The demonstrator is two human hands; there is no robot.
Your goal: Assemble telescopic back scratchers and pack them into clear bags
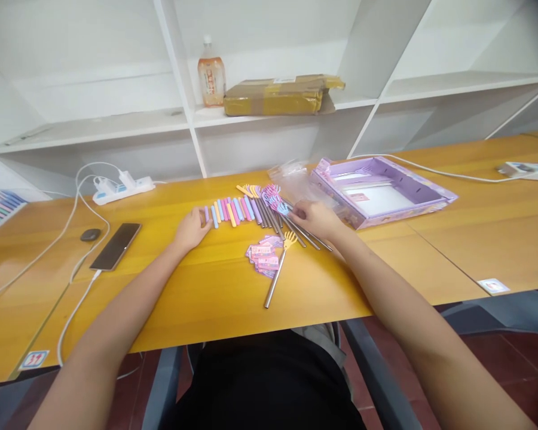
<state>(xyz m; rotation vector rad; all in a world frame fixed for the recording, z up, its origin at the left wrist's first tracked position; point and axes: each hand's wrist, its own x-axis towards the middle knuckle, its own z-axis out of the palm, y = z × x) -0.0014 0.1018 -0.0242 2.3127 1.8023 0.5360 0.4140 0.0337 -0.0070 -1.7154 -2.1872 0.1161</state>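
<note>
My left hand (192, 230) is at the left end of a row of pastel handles (232, 211), thumb and fingers apart, touching the end purple one. My right hand (316, 218) is closed at the top of the metal-rod back scratchers (296, 230), its fingertips on a light blue one; the grip is partly hidden. Pink, purple and blue claw heads (272, 196) are bunched beside it, with yellow ones behind. A single yellow-headed back scratcher (277, 276) lies nearer to me, its head beside a pile of pink and purple cards (263, 257).
Behind my right hand are a clear plastic bag (296, 179) and an open purple box (385, 188). A phone (116, 246) with a charging cable, a dark mouse-like object (90, 235) and a power strip (123, 190) lie left. The shelf holds a bottle (211, 77) and a taped carton (275, 98).
</note>
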